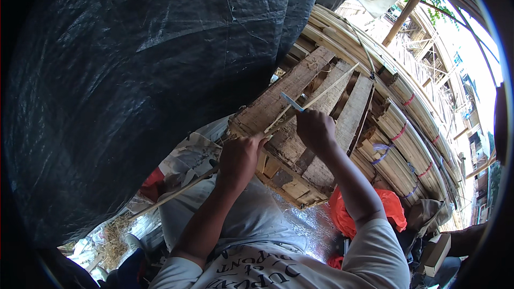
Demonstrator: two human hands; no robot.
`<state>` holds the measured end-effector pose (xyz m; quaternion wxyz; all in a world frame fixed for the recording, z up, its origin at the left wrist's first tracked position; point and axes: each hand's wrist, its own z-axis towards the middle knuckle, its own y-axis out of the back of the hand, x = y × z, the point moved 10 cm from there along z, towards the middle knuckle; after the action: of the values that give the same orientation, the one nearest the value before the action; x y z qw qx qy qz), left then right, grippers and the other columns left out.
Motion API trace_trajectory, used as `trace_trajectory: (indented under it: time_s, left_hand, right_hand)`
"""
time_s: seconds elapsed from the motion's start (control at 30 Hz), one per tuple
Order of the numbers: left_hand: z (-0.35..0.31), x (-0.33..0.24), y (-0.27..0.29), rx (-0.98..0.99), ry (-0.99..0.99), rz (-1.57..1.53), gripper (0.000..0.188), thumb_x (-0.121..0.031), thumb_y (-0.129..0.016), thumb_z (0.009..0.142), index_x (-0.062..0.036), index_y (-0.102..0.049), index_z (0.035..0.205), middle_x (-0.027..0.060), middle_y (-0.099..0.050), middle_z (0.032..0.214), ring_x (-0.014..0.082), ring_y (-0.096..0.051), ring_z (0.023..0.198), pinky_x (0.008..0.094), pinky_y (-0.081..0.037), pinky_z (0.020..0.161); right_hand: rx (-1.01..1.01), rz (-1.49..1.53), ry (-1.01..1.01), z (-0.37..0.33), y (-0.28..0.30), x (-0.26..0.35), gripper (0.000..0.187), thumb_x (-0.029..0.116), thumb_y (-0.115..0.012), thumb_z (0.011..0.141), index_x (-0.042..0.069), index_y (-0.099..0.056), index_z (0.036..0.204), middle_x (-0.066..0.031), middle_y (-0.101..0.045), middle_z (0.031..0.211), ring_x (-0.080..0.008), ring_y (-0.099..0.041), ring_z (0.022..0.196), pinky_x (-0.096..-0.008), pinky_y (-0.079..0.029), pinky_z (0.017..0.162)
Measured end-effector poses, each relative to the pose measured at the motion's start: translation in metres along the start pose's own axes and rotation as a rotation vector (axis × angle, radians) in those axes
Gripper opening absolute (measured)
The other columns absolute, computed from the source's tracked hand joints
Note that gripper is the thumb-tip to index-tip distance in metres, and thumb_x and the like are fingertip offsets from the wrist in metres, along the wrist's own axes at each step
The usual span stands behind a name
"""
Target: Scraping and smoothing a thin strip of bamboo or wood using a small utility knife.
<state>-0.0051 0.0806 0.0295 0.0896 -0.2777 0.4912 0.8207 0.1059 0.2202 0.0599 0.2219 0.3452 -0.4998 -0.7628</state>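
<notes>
My left hand is closed around the lower end of a thin wooden stick, which slants up to the right over a slatted wooden pallet. In my right hand is a knife, gripped by its handle, which my fingers hide. Its pale blue-grey blade crosses the stick a little beyond my left hand. A narrow strip of wood stands apart from the stick near the blade. I cannot tell whether the strip is still joined to it.
A big black tarp hangs on the left. Bundles of long sticks tied with coloured bands lie to the right. A red plastic bag sits beside my right elbow. Another pole slants across my leg. A wooden block is at lower right.
</notes>
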Motion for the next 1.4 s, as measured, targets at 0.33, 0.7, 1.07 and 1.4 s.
trace_trajectory:
  time_s: [0.33, 0.7, 1.07, 1.4]
  left_hand:
    - [0.002, 0.002, -0.004, 0.026, -0.029, -0.004, 0.02, -0.026, -0.065, 0.102, -0.0101, -0.073, 0.111, 0.0174, -0.072, 0.077, 0.035, -0.074, 0.074, 0.0457, -0.058, 0.064]
    - [0.005, 0.001, -0.006, 0.084, -0.022, 0.029, 0.033, -0.025, -0.064, 0.102, -0.0174, -0.071, 0.134, 0.0174, -0.074, 0.084, 0.0353, -0.074, 0.075, 0.0467, -0.058, 0.066]
    - [0.007, -0.003, 0.002, 0.066, 0.032, 0.014, 0.031, -0.029, -0.063, 0.104, -0.0172, -0.073, 0.13, 0.021, -0.071, 0.078, 0.0381, -0.072, 0.074, 0.048, -0.056, 0.065]
    - [0.005, -0.004, 0.005, 0.029, 0.013, 0.017, 0.03, -0.031, -0.065, 0.102, -0.0132, -0.075, 0.124, 0.0207, -0.072, 0.078, 0.0381, -0.073, 0.074, 0.0479, -0.056, 0.065]
  right_hand:
    - [0.054, 0.13, 0.154, -0.014, 0.013, 0.034, 0.043, 0.034, -0.046, 0.109, 0.008, -0.068, 0.084, -0.0087, -0.064, 0.063, -0.0266, -0.067, 0.054, -0.0417, -0.053, 0.046]
    - [0.126, 0.086, 0.071, -0.015, -0.012, 0.002, 0.045, 0.034, -0.043, 0.111, 0.008, -0.071, 0.088, -0.0103, -0.071, 0.07, -0.0257, -0.073, 0.061, -0.0422, -0.057, 0.05]
    - [0.185, 0.174, -0.206, 0.013, -0.029, -0.078, 0.05, 0.038, -0.038, 0.112, 0.008, -0.071, 0.087, -0.0077, -0.067, 0.065, -0.0259, -0.069, 0.055, -0.0412, -0.055, 0.046]
    - [0.219, 0.041, -0.128, 0.032, -0.032, -0.077, 0.052, 0.039, -0.034, 0.114, 0.012, -0.075, 0.097, -0.0071, -0.07, 0.072, -0.0222, -0.072, 0.062, -0.0391, -0.056, 0.048]
